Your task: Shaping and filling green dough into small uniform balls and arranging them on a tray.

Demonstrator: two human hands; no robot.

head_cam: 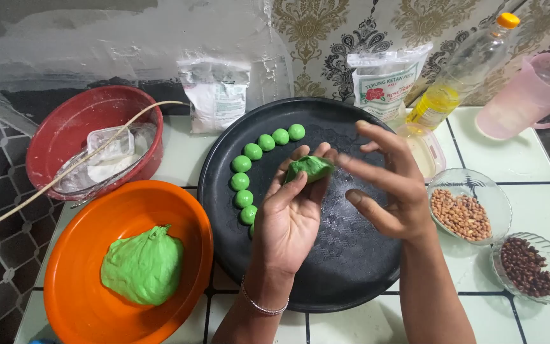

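My left hand (pixel 291 213) is raised palm-up over the round black tray (pixel 351 267) and its fingers pinch a small piece of green dough (pixel 311 167). Just to the right, my right hand (pixel 389 185) hovers with its fingers spread, close to the piece but holding nothing. Several green dough balls (pixel 249 169) lie in a curved row along the tray's left side. A large lump of green dough (pixel 142 266) rests in the orange bowl (pixel 84 299) at the lower left.
A red bowl (pixel 65 124) holds a glass dish with white flour. Two flour bags (pixel 216 95) (pixel 386 79), an oil bottle (pixel 463 70) and a pink jug (pixel 529 95) stand at the back. Glass bowls of peanuts (pixel 463 213) and dark beans (pixel 526 266) sit at right.
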